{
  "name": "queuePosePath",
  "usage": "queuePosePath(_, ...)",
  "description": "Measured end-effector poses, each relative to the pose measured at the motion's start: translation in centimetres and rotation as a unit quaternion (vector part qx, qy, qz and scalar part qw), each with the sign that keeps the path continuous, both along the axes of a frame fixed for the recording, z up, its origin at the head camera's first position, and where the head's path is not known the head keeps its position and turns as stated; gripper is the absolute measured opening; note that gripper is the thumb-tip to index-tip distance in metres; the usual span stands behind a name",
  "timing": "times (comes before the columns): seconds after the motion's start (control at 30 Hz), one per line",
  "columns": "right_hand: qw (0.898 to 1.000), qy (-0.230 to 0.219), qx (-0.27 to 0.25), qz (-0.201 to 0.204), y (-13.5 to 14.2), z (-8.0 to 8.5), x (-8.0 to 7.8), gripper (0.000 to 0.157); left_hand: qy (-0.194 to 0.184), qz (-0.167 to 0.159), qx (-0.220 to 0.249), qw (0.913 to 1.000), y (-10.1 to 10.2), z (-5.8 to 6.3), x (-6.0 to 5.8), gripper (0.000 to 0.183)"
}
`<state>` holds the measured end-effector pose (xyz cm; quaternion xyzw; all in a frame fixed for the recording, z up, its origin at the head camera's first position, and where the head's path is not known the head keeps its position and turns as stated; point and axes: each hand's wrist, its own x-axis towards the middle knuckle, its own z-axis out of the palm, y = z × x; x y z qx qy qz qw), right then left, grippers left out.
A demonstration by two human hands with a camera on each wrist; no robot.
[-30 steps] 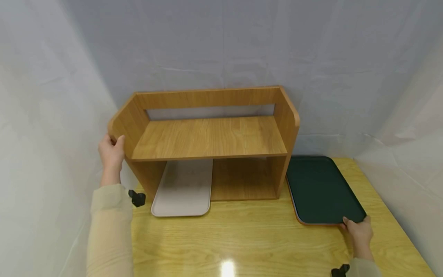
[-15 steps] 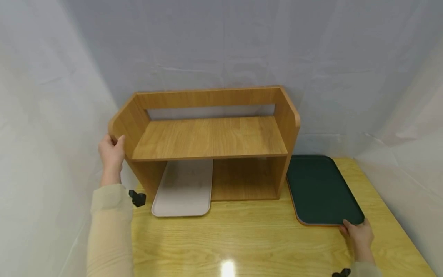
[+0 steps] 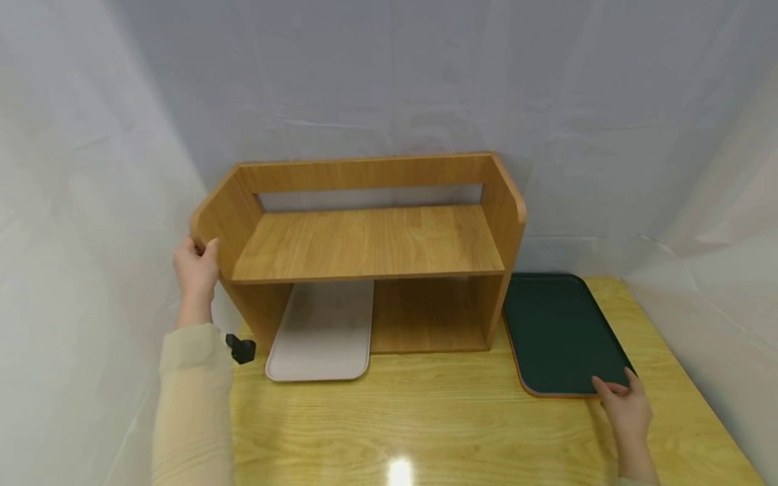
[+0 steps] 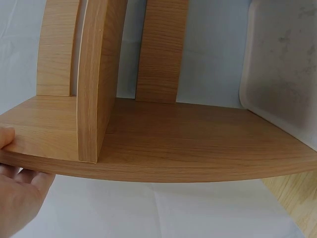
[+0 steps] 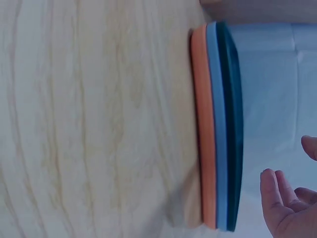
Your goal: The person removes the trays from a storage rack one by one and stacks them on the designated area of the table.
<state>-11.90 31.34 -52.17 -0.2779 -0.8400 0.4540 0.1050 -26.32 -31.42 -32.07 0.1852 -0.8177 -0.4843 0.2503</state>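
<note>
A two-tier wooden desk shelf stands at the back of the table. My left hand grips the front edge of its left side panel, thumb inside and fingers outside in the left wrist view. On the lower level at left lies a pale pinkish tray, its front end jutting past the shelf. To the right of the shelf lies a stack of trays: a dark green tray on top, a blue tray and an orange tray beneath. My right hand is by the stack's near right corner, fingers spread, holding nothing.
The yellow wood-grain table runs in front of the shelf and stack. Pale sheeting hangs behind and on both sides. The shelf's right side panel stands close against the tray stack's left edge.
My right hand has let go of the tray stack's near edge and lifted slightly up from it. The left hand, shelf and pale tray stay in place.
</note>
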Motion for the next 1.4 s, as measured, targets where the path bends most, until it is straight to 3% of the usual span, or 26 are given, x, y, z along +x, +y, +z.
queuePosePath(0.2,1.0,0.015,0.001,0.01,-1.6,0.7,-0.2,0.073,-0.005,0.001,-0.001,1.0,0.0,0.1,0.2,0.025)
queuePosePath(0.57,0.994,0.019,-0.016,0.105,-5.5,1.2,-1.7,0.072,-0.001,0.005,0.0,1.0,0.0,0.2,0.1,0.019)
queuePosePath(0.9,0.981,0.053,-0.054,0.179,-10.3,1.0,-3.8,0.065,0.015,0.004,-0.002,0.9999,0.0,0.0,0.0,0.019)
queuePosePath(1.17,0.97,0.092,-0.056,0.219,-14.7,0.3,-5.3,0.064,0.002,0.002,-0.004,1.0,-0.1,-0.1,0.0,0.022)
queuePosePath(1.4,0.955,0.114,-0.096,0.258,-18.2,-0.1,-6.3,0.061,0.008,0.006,-0.007,0.9999,-0.2,-0.2,-0.2,0.022)
